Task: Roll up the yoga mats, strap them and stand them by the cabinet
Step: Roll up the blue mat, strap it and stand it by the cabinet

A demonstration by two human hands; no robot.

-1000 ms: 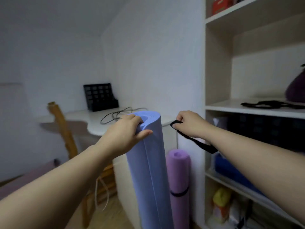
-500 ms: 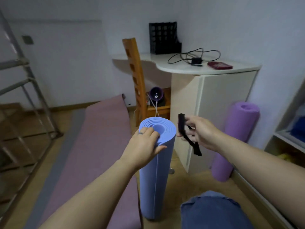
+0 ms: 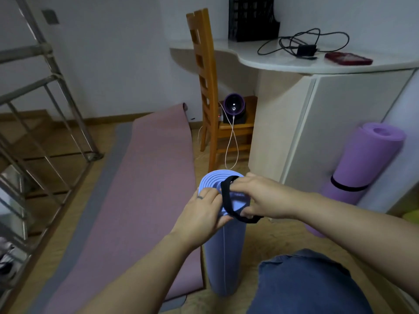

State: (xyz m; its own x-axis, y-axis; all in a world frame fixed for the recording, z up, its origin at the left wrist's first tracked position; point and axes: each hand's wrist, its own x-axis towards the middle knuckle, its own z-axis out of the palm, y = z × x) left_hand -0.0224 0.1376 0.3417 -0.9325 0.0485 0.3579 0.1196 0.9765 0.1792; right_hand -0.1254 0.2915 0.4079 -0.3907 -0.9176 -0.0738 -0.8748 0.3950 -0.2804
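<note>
The rolled blue mat (image 3: 223,257) stands upright on the floor (image 3: 267,236) near the cabinet (image 3: 340,121). The left hand (image 3: 201,214) grips its top rim. The right hand (image 3: 260,196), fingers curled, holds the black strap (image 3: 225,198) across that top. 1 strapped purple mat (image 3: 362,168) leans against the cabinet.

**First speaker:** How many yoga mats are there?

**Second speaker:** Four. Two are rolled, a blue mat (image 3: 223,257) and a purple mat (image 3: 362,168). Two lie flat on the floor, a pink mat (image 3: 140,177) over a grey mat (image 3: 102,177).

**First speaker:** And straps?

**Second speaker:** Two, both black: a loose strap (image 3: 225,200) and a fitted strap (image 3: 347,186) around the purple mat.

**First speaker:** Hands?

**Second speaker:** Two, a left hand (image 3: 201,214) and a right hand (image 3: 265,198).

**First speaker:** Anything else?

**Second speaker:** One wooden chair (image 3: 205,64). On the tabletop (image 3: 260,57) there is one red phone (image 3: 348,58) and one black file holder (image 3: 251,17).
</note>
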